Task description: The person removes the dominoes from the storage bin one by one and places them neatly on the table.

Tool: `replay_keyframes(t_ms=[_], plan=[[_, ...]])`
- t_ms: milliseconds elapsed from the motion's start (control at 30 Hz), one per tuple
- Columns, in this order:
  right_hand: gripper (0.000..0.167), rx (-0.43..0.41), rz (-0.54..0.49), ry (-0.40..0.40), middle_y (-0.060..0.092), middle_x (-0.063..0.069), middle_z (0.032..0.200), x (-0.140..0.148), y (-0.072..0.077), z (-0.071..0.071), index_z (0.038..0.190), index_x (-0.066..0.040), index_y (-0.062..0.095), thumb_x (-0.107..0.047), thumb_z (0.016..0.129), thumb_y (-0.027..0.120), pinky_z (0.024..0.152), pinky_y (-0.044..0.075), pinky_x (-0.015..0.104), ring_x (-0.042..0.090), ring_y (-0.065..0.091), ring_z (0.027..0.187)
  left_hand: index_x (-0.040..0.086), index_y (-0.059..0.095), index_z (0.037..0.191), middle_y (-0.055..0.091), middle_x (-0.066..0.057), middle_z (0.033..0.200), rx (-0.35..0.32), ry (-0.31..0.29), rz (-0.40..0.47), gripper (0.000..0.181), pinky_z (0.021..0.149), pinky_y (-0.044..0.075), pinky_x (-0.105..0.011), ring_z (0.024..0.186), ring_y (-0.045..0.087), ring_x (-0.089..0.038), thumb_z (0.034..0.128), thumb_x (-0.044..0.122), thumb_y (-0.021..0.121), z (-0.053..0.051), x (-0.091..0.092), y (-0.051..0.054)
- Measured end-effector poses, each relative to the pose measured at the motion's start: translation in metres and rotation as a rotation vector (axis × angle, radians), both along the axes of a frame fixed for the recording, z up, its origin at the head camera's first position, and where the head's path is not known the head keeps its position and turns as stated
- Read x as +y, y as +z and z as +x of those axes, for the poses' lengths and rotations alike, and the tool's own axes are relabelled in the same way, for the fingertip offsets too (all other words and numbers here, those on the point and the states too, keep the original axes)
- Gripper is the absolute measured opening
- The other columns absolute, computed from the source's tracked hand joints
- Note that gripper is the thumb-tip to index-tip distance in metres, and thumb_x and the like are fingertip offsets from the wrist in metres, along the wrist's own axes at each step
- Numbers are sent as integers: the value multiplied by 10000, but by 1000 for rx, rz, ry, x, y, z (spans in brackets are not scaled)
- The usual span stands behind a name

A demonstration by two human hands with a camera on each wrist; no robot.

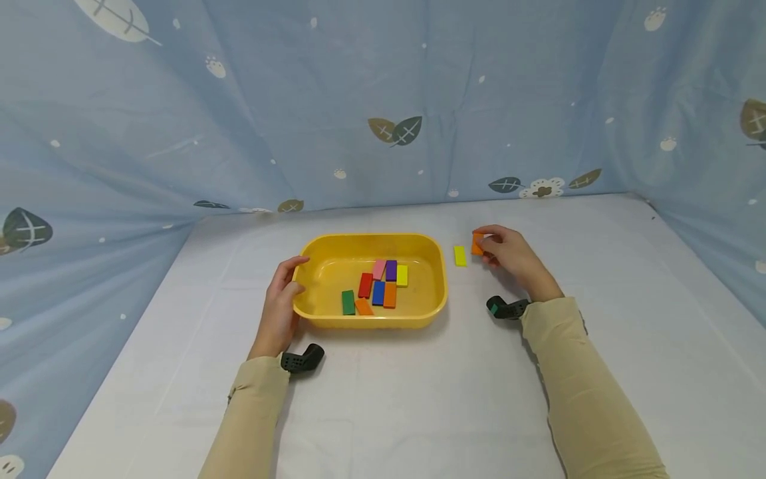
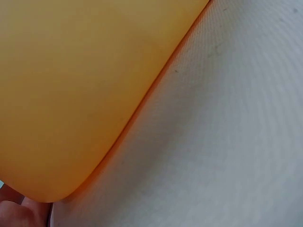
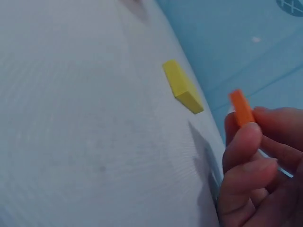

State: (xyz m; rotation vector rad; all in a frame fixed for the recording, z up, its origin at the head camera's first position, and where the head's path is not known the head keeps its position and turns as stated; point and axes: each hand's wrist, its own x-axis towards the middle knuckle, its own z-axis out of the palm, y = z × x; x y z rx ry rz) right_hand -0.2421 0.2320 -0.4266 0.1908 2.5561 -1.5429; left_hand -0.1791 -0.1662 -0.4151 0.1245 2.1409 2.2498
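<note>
My left hand grips the left end of a yellow plastic basin, thumb and fingers at its rim. In the left wrist view, the basin's outer wall fills much of the picture, with part of the hand at the bottom left corner. Between thumb and fingers, my right hand pinches an orange block, held above the cloth. Left of it, a yellow block lies on the table. Inside the basin are several flat blocks, among them a green block, a red block and a purple block.
White cloth covers the table. A blue patterned curtain hangs behind it and along both sides. Each wrist carries a black camera; the left camera is near the basin's front, the right camera near the sleeve.
</note>
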Motion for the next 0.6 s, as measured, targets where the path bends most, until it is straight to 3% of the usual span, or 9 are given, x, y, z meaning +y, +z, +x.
replay_keyframes(t_ms=[300, 600], plan=[[337, 3, 110, 15, 558, 96, 873, -3, -5, 0, 1177, -151, 553, -311, 883, 514, 556, 445, 261, 197, 504, 670, 36, 352, 1299, 238, 32, 1418, 4, 1, -4, 495, 994, 313, -404, 1250, 302, -255, 808, -17, 312, 0, 1, 0], [319, 38, 178, -9, 561, 90, 927, -9, -5, 2, 1178, -142, 560, -247, 878, 531, 517, 432, 215, 191, 510, 698, 41, 357, 1295, 241, 35, 1416, -2, 10, -12, 492, 997, 311, -405, 1249, 303, -244, 809, -21, 317, 0, 1, 1]])
